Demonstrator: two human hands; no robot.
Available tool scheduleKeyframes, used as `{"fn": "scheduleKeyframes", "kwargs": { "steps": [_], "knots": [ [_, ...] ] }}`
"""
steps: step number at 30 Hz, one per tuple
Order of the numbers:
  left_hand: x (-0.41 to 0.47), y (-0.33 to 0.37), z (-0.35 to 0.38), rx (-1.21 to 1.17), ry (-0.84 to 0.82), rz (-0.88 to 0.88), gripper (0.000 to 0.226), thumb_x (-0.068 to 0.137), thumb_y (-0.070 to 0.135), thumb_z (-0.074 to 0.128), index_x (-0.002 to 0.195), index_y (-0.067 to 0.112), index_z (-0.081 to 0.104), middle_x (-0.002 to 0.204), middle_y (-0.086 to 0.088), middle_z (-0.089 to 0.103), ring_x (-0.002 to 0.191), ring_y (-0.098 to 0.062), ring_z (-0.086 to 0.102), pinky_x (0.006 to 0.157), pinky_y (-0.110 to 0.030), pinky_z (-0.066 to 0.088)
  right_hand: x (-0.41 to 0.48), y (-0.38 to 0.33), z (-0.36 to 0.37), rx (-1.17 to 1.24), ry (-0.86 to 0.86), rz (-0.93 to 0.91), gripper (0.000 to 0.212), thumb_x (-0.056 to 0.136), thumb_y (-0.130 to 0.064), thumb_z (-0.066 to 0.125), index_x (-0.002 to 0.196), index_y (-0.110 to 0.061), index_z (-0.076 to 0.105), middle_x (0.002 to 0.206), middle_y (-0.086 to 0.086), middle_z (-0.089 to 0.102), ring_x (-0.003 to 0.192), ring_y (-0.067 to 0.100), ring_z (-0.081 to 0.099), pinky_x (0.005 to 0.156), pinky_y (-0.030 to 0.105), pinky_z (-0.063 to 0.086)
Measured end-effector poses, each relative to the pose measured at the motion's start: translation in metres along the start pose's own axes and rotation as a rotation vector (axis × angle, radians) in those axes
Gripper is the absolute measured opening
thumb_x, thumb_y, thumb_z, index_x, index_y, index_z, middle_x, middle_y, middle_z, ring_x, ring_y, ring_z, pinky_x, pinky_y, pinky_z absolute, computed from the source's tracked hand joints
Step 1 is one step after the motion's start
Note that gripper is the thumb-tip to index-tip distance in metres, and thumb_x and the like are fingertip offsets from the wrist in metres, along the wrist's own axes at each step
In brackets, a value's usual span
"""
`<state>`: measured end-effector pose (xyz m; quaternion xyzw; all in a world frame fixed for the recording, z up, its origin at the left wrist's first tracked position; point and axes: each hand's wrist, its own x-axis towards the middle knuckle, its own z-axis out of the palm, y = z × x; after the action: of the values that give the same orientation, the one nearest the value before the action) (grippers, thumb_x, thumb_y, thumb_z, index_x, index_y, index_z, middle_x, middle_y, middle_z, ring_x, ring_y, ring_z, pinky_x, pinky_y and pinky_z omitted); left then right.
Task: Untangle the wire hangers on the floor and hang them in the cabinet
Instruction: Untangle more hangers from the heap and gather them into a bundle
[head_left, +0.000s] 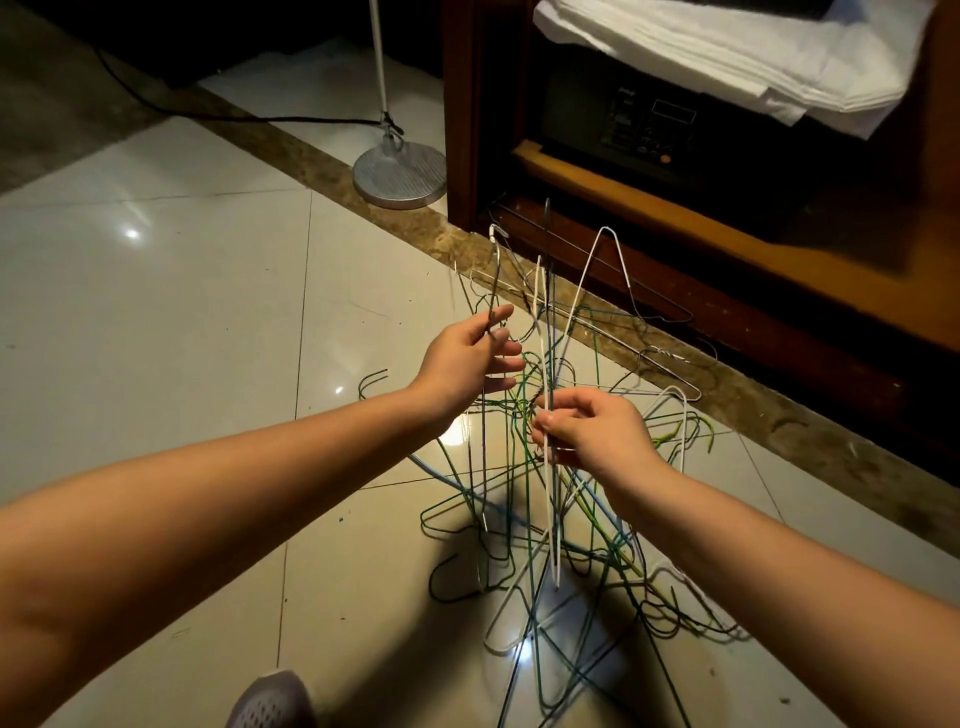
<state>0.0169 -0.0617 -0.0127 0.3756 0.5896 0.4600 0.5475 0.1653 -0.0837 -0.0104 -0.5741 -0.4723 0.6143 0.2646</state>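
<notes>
Beneath both hands: tangled wire hangers (582, 525) on the floor (208, 312).
Left hand (462, 364): pinches a dark wire (497, 267), other fingers spread.
Right hand (597, 428): pinches a white wire (551, 509).

Two hands were in view: one left hand (467, 358) and one right hand (592, 431). The wire hangers (545, 519) were too tangled for an exact count. There were clearly more than ten, with green the most numerous, several white, a few dark or bare metal, and at least one pale blue. Everything else came singly: one cabinet (462, 130), one black box (623, 130) with a keypad, one stack of white sheets (727, 47), one round lamp base (400, 169), one black cable (208, 115), one shoe (272, 699).
</notes>
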Motion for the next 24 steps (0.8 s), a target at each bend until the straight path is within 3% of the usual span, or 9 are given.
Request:
{"fn": "scheduleKeyframes", "kwargs": {
  "steps": [3,6,13,18,21,24],
  "knots": [
    [0.000,0.007,0.002,0.004,0.010,0.046,0.036,0.101,0.014,0.032,0.136,0.018,0.043,0.095,-0.003,0.059,0.083,-0.011,0.063,0.073,-0.026,0.054,0.002,0.006,0.002,-0.071,0.027,0.002,0.016,0.089,-0.001,0.057,0.085,-0.015,0.062,0.077,0.007,0.064,0.076,0.020,0.066,0.069,0.034,0.053],
    [0.000,0.011,0.002,0.009,0.015,0.069,0.038,0.101,0.015,0.032,0.139,0.018,0.039,0.094,-0.003,0.059,0.084,-0.011,0.062,0.076,-0.028,0.053,0.002,0.010,0.003,-0.105,0.043,0.015,0.017,0.088,-0.001,0.059,0.083,-0.017,0.063,0.079,0.007,0.067,0.078,0.021,0.067,0.075,0.037,0.055],
    [-0.001,0.008,-0.003,0.085,0.056,0.077,0.040,0.102,0.018,0.030,0.140,0.027,0.036,0.109,-0.013,0.056,0.095,-0.023,0.062,0.079,-0.038,0.054,0.005,0.009,0.001,-0.085,0.049,0.044,0.014,0.087,0.000,0.059,0.084,-0.014,0.063,0.079,0.008,0.064,0.071,0.016,0.066,0.060,0.025,0.051],
    [0.007,0.006,-0.016,-0.046,0.051,-0.072,0.040,0.102,0.016,0.030,0.140,0.025,0.037,0.114,-0.017,0.055,0.095,-0.024,0.062,0.078,-0.034,0.055,0.008,0.006,0.005,-0.072,-0.044,0.011,0.012,0.088,-0.002,0.059,0.095,-0.011,0.063,0.081,0.007,0.066,0.072,0.015,0.067,0.058,0.023,0.051],
    [0.007,0.007,-0.020,-0.156,-0.005,-0.094,0.043,0.099,0.006,0.033,0.139,0.022,0.037,0.100,-0.015,0.054,0.087,-0.022,0.062,0.070,-0.028,0.055,0.008,0.005,0.017,-0.099,-0.099,-0.006,0.016,0.087,-0.001,0.060,0.086,-0.018,0.062,0.082,0.008,0.065,0.070,0.015,0.067,0.058,0.023,0.051],
    [0.009,0.007,-0.025,-0.257,-0.067,-0.112,0.054,0.089,-0.013,0.034,0.130,0.021,0.045,0.106,-0.017,0.055,0.091,-0.025,0.063,0.066,-0.025,0.054,0.009,0.005,0.025,-0.054,-0.098,0.010,0.015,0.088,-0.001,0.059,0.092,-0.015,0.060,0.086,0.010,0.065,0.069,0.014,0.067,0.051,0.017,0.049]
  ]
}}
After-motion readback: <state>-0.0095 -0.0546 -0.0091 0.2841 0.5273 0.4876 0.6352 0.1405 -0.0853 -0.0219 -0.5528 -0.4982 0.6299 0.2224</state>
